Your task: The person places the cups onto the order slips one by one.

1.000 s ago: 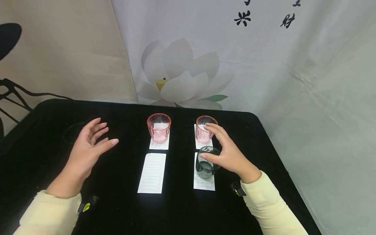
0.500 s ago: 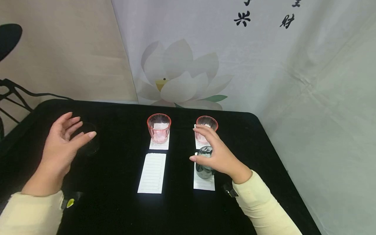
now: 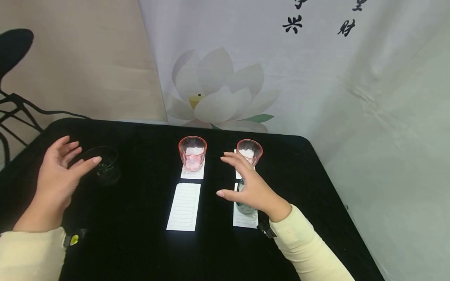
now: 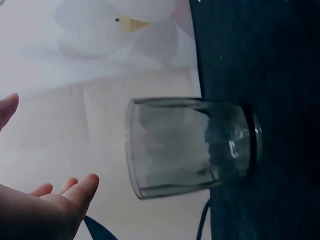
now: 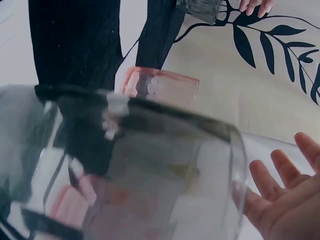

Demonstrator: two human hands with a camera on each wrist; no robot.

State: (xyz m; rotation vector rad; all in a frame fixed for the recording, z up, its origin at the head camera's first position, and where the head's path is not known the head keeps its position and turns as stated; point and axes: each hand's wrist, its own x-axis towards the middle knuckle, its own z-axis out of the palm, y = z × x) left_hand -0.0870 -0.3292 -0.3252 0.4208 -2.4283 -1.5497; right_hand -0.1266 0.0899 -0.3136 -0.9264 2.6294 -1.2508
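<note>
My left hand point(image 3: 56, 175) hangs with parted fingers left of a dark clear glass point(image 3: 107, 168) on the black cloth. In the left wrist view that tumbler point(image 4: 170, 150) stands apart from the fingertips. My right hand point(image 3: 251, 187) spreads thumb and fingers over a grey-green glass point(image 3: 245, 208), partly hidden behind the palm and set on a lined paper slip point(image 3: 244, 222). Close up in the right wrist view, the grey glass point(image 5: 170, 160) is blurred; contact with the hand cannot be told. Neither hand grips anything.
Two pink, red-rimmed glasses, one at left point(image 3: 192, 156) and one at right point(image 3: 250, 148), stand on slips farther back. A bare lined slip point(image 3: 183, 207) lies in front. Behind the black table point(image 3: 140, 242) hangs a lotus-print curtain point(image 3: 218, 86); a black chair point(image 3: 15, 78) is at far left.
My left hand has moved left, past the dark glass, which now shows more plainly. The right hand has drifted left in front of the grey glass. The glasses stay in place.
</note>
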